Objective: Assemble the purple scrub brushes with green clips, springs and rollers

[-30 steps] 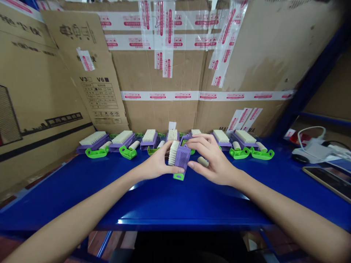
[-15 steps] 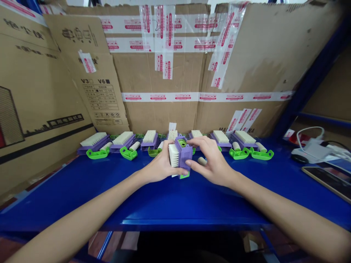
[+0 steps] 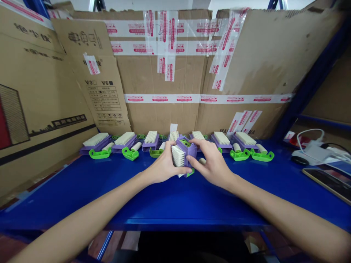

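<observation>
A purple brush (image 3: 178, 156) with cream bristles and green end pieces is held up above the blue table, its bristles facing left. My left hand (image 3: 163, 165) is closed around it from the left, thumb across the lower part. My right hand (image 3: 212, 160) grips the purple side, thumb on the face and fingers at the upper edge. Beyond my hands stands a row of several similar purple brush heads, such as the one at the left (image 3: 124, 140), bristles up. Green curved pieces (image 3: 130, 153) and cream rollers (image 3: 136, 147) lie by them.
Tall cardboard sheets (image 3: 164, 80) wall off the back and left. At the right lie a white device with a cable (image 3: 312, 151) and a phone (image 3: 329, 180). The blue table's front edge (image 3: 186, 222) runs below my forearms.
The brush in my hands has turned, so more of its bristle face shows and less of its purple side. Both hands keep hold of it. The view has shifted slightly.
</observation>
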Available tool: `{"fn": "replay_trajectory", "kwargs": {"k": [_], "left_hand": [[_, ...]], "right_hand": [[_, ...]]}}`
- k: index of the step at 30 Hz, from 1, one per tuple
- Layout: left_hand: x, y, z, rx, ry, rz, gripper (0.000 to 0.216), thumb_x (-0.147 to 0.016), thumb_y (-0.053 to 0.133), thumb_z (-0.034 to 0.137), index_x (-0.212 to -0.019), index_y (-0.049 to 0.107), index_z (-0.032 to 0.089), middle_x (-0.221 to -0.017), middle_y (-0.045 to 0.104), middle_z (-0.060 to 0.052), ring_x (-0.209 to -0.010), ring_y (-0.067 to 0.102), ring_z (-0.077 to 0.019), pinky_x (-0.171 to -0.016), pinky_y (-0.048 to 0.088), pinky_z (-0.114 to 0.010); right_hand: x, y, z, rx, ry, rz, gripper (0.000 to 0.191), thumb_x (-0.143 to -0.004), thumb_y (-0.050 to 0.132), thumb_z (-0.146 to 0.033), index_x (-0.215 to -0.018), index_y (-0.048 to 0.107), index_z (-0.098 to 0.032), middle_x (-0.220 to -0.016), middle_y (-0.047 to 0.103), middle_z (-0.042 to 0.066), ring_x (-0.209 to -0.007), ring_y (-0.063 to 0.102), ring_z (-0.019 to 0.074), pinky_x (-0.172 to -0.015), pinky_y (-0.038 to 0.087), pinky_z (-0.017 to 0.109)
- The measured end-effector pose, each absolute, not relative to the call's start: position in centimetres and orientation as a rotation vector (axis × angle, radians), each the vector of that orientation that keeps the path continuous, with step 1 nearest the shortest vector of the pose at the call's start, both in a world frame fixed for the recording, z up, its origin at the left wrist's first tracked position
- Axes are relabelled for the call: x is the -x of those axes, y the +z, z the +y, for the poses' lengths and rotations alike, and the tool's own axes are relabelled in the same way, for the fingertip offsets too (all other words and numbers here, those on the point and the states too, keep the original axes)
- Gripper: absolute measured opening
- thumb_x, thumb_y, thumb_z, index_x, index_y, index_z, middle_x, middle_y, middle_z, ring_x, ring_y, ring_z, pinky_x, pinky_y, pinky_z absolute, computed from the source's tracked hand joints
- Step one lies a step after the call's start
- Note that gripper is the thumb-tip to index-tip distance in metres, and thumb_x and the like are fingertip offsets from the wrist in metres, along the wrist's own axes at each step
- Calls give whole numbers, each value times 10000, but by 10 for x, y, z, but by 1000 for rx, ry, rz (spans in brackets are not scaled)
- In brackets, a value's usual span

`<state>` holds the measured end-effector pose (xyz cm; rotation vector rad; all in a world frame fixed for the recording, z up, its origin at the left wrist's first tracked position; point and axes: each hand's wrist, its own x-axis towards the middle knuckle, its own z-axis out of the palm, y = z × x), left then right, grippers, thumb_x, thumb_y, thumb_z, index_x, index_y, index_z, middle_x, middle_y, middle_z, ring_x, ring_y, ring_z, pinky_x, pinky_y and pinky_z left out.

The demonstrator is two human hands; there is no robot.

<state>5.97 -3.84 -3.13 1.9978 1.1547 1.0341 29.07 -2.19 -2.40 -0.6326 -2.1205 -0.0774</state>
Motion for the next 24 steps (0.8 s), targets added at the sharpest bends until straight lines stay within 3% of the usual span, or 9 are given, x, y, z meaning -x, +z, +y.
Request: {"fn": "replay_trajectory", "kwargs": {"k": [5,12,16,24], "left_hand": [[-53,-35,-33,-2077,1135,1038,778,-838,881,614,-1287,364,246,-1396,553,-147,-1358,566,-370,-1156,443,-568],[-51,-39,-27,-2055,1201,889,591,-970,767,571,-1231,344,251,-1366,628,-157,-1296,623,-324,-1109,487,-536],[-51,-38,-27,-1981,1221,900,699,-934,813,553,-1307,297,265,-1404,650,-176,-1278,664,-335,-1113,491,-569],[-48,-41,-22,-1940,1208,926,824,-887,843,583,-1416,300,261,-1432,648,-200,-1280,672,-357,-1105,504,-581]], "right_hand": [[-295,-24,-16,603,-35,-2138,432,-1080,597,-383,-1478,507,-243,-1370,717,140,-1205,690,319,-1027,556,530],[-301,-25,-8,616,121,-2147,469,-1090,560,-340,-1534,455,-230,-1354,702,147,-1162,706,301,-1001,596,530],[-302,-25,-6,629,188,-2144,488,-1081,566,-321,-1543,440,-233,-1247,725,124,-1070,728,283,-936,622,508],[-304,-25,0,584,285,-2118,499,-1094,578,-345,-1555,427,-229,-1299,700,143,-1083,728,269,-929,641,492]]}}
